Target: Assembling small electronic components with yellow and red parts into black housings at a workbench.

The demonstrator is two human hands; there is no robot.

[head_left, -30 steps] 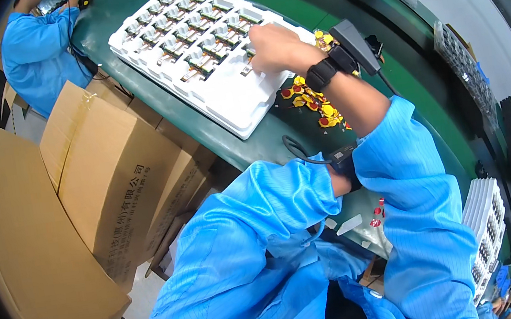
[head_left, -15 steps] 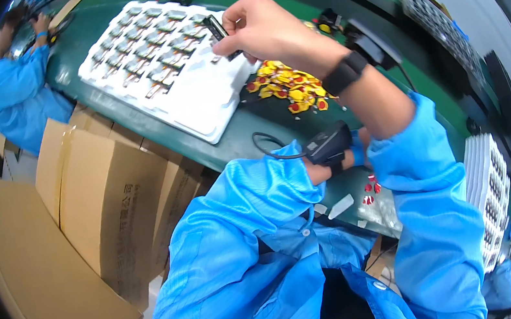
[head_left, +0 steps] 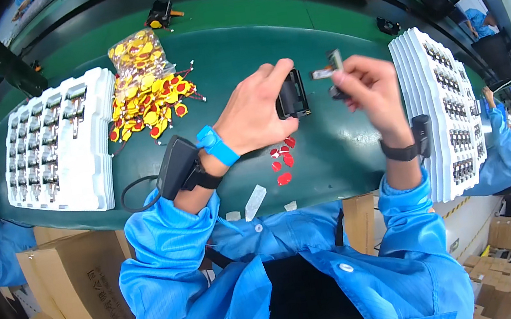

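Observation:
My left hand (head_left: 254, 111) grips a small black block-shaped fixture (head_left: 289, 97) on the green table, with thumb and fingers round its near and far ends. To the right of it, my right hand (head_left: 373, 87) pinches a small electronic part (head_left: 326, 73) with metal and dark pieces, just above the table. Motion blurs that part somewhat. Several red round pieces (head_left: 282, 162) lie below the fixture. Left of my left hand sits a pile of yellow and red disc-shaped parts with wires (head_left: 153, 108), with a clear bag (head_left: 139, 53) of them behind.
A white tray (head_left: 92, 150) of small metal parts lies at the left. Stacked white trays (head_left: 435, 134) stand at the right. A translucent strip (head_left: 255, 202) lies near the table's front edge. Cardboard boxes (head_left: 78, 289) stand lower left. Other people in blue sit on both sides.
My right hand has come from above the white tray at the left to the right of the fixture, with a small part in it. My view has turned rightward; the crossed arms are apart.

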